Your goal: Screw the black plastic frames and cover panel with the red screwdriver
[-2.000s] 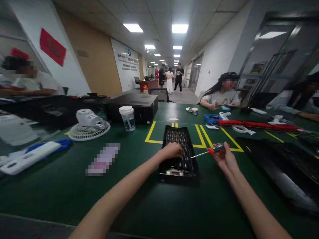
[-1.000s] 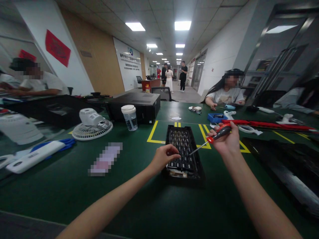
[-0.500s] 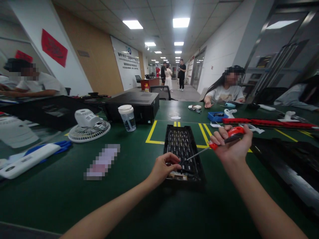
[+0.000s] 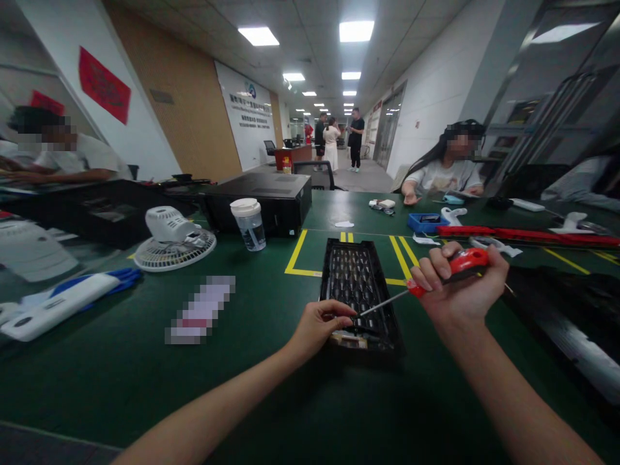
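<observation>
A black rectangular panel (image 4: 380, 284) with rows of bulged openings lies on the green table in front of me. My right hand (image 4: 462, 297) is closed around the handle of a screwdriver (image 4: 467, 259), red and black with a long metal shaft. The shaft slants down to the left, and its tip meets the fingertips of my left hand (image 4: 317, 326). Over the near left part of the panel, the left thumb and fingers are pinched together. Whatever sits between them is too small to make out. Light-coloured parts show at the panel's near end.
A white fan (image 4: 174, 242), a lidded cup (image 4: 249, 226) and a black computer case (image 4: 285, 194) stand to the left. Blurred by pixels, a pale item (image 4: 201, 310) lies nearer. At right are a blue tray (image 4: 426, 223) and a large black part (image 4: 557, 323). A co-worker (image 4: 445, 171) sits across.
The screwdriver tip has shifted left and slightly down, to my left fingertips. My right hand has moved a little to the right and its grip has turned. The left hand stays pinched.
</observation>
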Action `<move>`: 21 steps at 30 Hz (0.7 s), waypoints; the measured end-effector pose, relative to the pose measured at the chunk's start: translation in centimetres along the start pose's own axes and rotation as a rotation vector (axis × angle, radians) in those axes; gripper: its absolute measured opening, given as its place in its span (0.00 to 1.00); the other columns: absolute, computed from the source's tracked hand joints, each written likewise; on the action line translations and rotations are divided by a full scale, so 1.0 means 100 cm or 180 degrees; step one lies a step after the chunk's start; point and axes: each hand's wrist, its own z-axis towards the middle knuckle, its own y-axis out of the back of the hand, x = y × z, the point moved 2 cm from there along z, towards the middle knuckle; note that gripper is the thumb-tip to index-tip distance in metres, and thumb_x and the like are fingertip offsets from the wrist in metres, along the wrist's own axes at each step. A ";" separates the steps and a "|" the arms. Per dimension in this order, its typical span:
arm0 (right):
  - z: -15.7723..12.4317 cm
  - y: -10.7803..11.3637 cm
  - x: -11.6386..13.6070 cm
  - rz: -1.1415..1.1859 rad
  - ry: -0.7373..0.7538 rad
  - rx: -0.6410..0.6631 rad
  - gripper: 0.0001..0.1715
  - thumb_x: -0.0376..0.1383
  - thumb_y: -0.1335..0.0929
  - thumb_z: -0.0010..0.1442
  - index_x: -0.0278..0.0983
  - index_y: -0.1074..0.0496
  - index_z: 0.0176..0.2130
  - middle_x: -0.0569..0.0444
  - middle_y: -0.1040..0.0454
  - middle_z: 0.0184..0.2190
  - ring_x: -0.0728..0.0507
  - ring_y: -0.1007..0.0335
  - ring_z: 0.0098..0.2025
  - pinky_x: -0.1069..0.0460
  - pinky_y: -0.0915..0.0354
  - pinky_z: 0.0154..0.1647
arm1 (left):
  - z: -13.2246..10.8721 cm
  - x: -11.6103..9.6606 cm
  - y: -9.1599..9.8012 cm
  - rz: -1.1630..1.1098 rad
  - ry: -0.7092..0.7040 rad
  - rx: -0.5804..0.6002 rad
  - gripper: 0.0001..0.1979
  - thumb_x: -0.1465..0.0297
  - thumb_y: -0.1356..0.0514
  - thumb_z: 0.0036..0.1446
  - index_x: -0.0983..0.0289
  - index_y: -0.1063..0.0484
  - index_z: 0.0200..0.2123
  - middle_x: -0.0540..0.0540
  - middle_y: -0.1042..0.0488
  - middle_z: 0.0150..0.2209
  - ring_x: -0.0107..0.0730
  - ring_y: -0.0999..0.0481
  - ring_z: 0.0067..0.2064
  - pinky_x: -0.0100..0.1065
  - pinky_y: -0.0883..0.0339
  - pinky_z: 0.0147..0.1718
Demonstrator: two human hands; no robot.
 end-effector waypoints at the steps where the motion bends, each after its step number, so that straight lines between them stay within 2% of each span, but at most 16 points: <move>1: 0.000 0.000 0.000 -0.0010 0.0002 0.0007 0.23 0.50 0.46 0.56 0.37 0.37 0.24 0.61 0.47 0.13 0.53 0.53 0.13 0.56 0.52 0.14 | 0.000 0.000 -0.001 -0.0029 0.0001 0.0012 0.10 0.68 0.37 0.46 0.65 0.25 0.34 0.53 0.24 0.35 0.27 0.26 0.35 0.30 0.31 0.36; 6: -0.002 -0.003 0.002 -0.0055 0.0037 0.0030 0.25 0.50 0.47 0.56 0.37 0.37 0.24 0.60 0.47 0.13 0.52 0.53 0.13 0.55 0.52 0.14 | -0.001 -0.005 -0.002 -0.0099 -0.0059 0.0085 0.10 0.68 0.37 0.47 0.65 0.25 0.34 0.53 0.24 0.35 0.27 0.26 0.35 0.30 0.31 0.36; 21: -0.002 -0.004 0.004 -0.0140 0.0067 0.0004 0.22 0.51 0.43 0.53 0.37 0.37 0.24 0.62 0.47 0.13 0.53 0.52 0.12 0.56 0.52 0.13 | -0.002 -0.003 -0.002 0.0036 -0.0064 0.0044 0.09 0.67 0.38 0.48 0.64 0.25 0.34 0.53 0.24 0.35 0.27 0.26 0.35 0.30 0.31 0.36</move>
